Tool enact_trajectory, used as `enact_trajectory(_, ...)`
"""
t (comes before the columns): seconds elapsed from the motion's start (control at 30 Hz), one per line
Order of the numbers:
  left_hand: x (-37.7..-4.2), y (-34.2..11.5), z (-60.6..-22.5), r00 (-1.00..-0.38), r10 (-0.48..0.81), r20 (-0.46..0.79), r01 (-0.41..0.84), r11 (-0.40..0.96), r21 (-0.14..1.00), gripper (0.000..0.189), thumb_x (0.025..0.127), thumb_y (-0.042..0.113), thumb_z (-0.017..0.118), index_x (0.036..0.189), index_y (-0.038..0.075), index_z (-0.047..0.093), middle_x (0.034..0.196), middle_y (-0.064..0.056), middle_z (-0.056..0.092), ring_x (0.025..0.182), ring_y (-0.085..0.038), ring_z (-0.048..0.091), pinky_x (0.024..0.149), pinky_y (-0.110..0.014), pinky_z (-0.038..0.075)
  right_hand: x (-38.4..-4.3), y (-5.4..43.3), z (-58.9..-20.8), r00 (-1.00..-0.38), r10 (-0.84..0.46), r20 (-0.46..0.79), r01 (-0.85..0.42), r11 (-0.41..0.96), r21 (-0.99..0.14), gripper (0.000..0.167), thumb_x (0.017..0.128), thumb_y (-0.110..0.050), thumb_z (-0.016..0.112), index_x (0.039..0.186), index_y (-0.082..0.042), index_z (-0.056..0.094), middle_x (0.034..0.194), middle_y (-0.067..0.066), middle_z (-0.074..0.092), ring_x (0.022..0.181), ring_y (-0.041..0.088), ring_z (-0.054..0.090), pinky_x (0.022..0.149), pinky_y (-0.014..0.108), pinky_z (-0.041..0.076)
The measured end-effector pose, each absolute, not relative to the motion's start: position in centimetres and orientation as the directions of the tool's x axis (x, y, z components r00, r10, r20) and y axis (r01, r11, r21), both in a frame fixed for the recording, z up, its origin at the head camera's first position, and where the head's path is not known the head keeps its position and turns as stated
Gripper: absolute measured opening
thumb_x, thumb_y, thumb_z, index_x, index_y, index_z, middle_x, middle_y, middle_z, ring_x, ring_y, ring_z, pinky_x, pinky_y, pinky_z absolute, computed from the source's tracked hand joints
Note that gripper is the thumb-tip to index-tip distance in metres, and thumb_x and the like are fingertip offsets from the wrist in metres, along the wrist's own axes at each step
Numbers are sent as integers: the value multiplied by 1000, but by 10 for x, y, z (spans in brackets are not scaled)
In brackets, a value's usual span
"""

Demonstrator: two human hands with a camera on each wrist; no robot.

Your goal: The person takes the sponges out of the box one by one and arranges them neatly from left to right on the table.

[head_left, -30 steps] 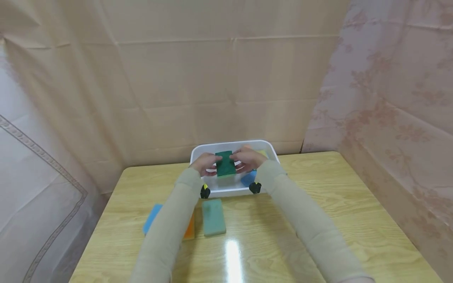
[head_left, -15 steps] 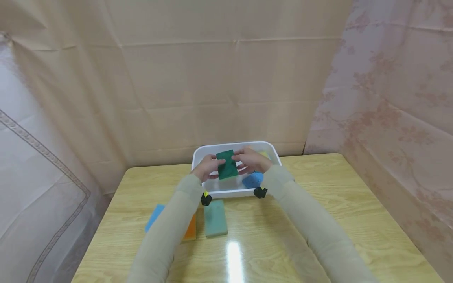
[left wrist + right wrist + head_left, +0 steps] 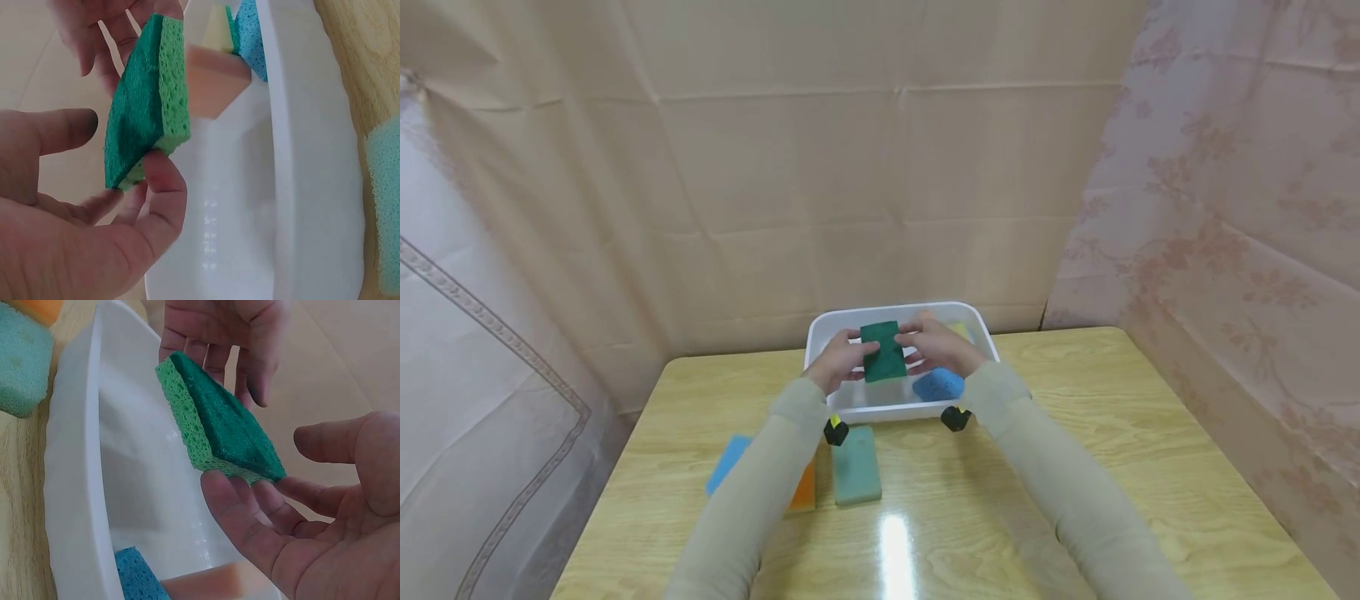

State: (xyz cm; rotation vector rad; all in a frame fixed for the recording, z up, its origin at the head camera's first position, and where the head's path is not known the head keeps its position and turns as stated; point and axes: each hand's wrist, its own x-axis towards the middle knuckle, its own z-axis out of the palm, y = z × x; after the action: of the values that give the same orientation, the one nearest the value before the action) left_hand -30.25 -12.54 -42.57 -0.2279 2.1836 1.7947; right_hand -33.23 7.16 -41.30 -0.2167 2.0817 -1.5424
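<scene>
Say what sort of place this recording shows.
Probably a makeshift indoor filming corner, judging by the creased beige cloth hung behind a wooden table and the flowered cloth at the right.

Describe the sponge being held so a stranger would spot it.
Near the far edge of the wooden table sits a white bin. Above it, the left hand and right hand hold a green sponge. Its dark green face over a light green, holey body sets it apart from the pale teal sponge on the table and the blue sponge in the bin.
</scene>
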Motion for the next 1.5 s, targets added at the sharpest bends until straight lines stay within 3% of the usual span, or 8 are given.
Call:
enact_trajectory(0.3, -298, -123, -430, -957, 58, -283, -271, 158, 949, 60, 97, 15, 64, 147, 5, 34, 135, -20, 53, 111, -32, 61, 92, -44, 54, -323, 75, -417, -864, -413, -288, 165, 308, -937, 45, 105, -19, 50, 145, 0, 41, 136, 23, 52, 112, 39, 61, 94, 54, 52)
enact_trajectory(0.53, -292, -120, -430, -974, -7, -224, -224, 93, 970, 55, 94, 10, 68, 142, 8, 43, 128, -16, 58, 101, -28, 64, 82, -37, 56, -316, 75, -418, -889, -378, -260, 159, 278, -947, 45, 104, -18, 52, 145, -3, 42, 134, 21, 53, 110, 39, 61, 88, 51, 55)
enact_trajectory(0.77, -286, -117, -433, -979, -19, -202, -203, 71, 977, 54, 92, 9, 69, 141, 7, 45, 125, -16, 58, 100, -27, 64, 92, -46, 53, -310, 78, -430, -902, -357, -241, 168, 223, -960, 47, 101, -14, 56, 145, -3, 41, 130, 24, 56, 102, 36, 64, 82, 46, 58)
enact_trajectory(1.0, -283, -113, -433, -981, 16, -195, -195, 6, 981, 54, 94, 8, 68, 142, 7, 44, 126, -17, 57, 103, -28, 65, 86, -44, 57, -304, 85, -434, -905, -355, -236, 172, 202, -964, 53, 101, -15, 58, 149, -8, 37, 127, 23, 57, 97, 30, 65, 95, 56, 50)
enact_trajectory(1.2, -278, -111, -435, -989, 25, -149, -150, -23, 988, 54, 94, 10, 68, 143, 6, 44, 126, -19, 57, 101, -27, 66, 84, -42, 58, -298, 87, -431, -907, -367, -205, 169, 127, -977, 56, 100, -13, 59, 150, -10, 35, 131, 23, 53, 93, 25, 66, 98, 62, 45)
enact_trajectory(1.3, -274, -111, -435, -988, 49, -148, -150, -28, 988, 56, 96, 13, 67, 145, 9, 42, 126, -21, 59, 99, -28, 67, 83, -42, 58, -294, 88, -430, -911, -372, -177, 154, 92, -984, 56, 100, -13, 59, 150, -9, 35, 131, 22, 53, 90, 23, 66, 94, 58, 49)
enact_trajectory(1.5, -267, -112, -436, -980, 86, -180, -179, 13, 984, 56, 98, 21, 64, 147, 14, 38, 128, -19, 61, 98, -28, 69, 81, -42, 59, -289, 92, -434, -917, -370, -146, 127, 73, -989, 56, 100, -16, 61, 150, -10, 36, 131, 21, 55, 91, 23, 64, 75, 37, 58)
